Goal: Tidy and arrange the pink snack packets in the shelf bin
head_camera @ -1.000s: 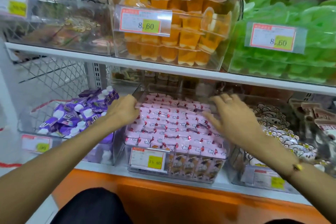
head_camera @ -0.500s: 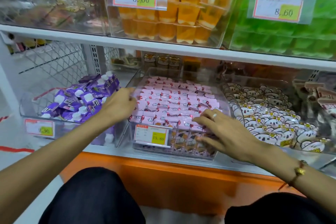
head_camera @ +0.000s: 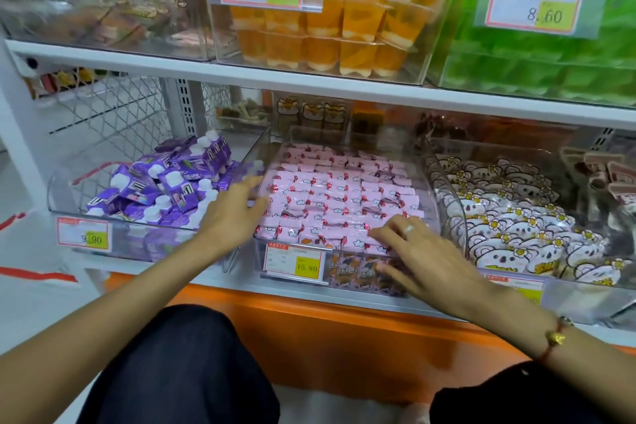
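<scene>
Both hands lie flat-ish on the pink snack packets (head_camera: pixel 339 196): left hand (head_camera: pixel 231 213) fingers spread at the left edge, right hand (head_camera: pixel 425 256) splayed over the front row, gripping nothing as far as I can tell. Packets fill the clear shelf bin (head_camera: pixel 432 182), between purple packs (head_camera: pixel 165 186) and koala-face packs (head_camera: pixel 516 220).

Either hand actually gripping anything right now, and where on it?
Nothing is held. The left hand lies with straight fingers at the left edge of the pink snack packets; the right hand rests spread flat on the front rows.
</scene>
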`<act>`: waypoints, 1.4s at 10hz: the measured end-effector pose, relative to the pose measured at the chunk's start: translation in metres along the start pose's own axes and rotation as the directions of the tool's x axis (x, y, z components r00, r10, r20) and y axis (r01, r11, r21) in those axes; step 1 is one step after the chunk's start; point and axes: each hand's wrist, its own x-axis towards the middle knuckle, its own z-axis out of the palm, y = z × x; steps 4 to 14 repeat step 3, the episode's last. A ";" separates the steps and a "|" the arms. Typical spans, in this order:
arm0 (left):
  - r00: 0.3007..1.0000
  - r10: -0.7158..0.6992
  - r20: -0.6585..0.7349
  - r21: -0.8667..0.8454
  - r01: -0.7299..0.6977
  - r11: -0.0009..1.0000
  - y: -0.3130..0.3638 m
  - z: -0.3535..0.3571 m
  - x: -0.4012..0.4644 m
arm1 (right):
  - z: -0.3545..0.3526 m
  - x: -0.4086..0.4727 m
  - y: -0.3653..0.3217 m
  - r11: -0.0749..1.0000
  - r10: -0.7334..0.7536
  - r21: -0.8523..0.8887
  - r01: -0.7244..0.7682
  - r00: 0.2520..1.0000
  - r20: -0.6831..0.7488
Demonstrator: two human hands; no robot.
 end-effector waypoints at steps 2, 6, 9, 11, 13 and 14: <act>0.997 -0.050 0.054 0.040 0.048 0.998 0.012 -0.003 -0.001 | -0.006 0.006 0.001 0.999 0.015 0.037 -0.017 0.999 0.051; 0.994 -0.046 0.103 -0.085 0.055 0.995 0.008 -0.022 -0.014 | -0.032 0.000 0.008 0.971 0.085 0.217 -0.102 0.992 0.088; 0.994 -0.046 0.103 -0.085 0.055 0.995 0.008 -0.022 -0.014 | -0.032 0.000 0.008 0.971 0.085 0.217 -0.102 0.992 0.088; 0.994 -0.046 0.103 -0.085 0.055 0.995 0.008 -0.022 -0.014 | -0.032 0.000 0.008 0.971 0.085 0.217 -0.102 0.992 0.088; 0.994 -0.046 0.103 -0.085 0.055 0.995 0.008 -0.022 -0.014 | -0.032 0.000 0.008 0.971 0.085 0.217 -0.102 0.992 0.088; 0.994 -0.046 0.103 -0.085 0.055 0.995 0.008 -0.022 -0.014 | -0.032 0.000 0.008 0.971 0.085 0.217 -0.102 0.992 0.088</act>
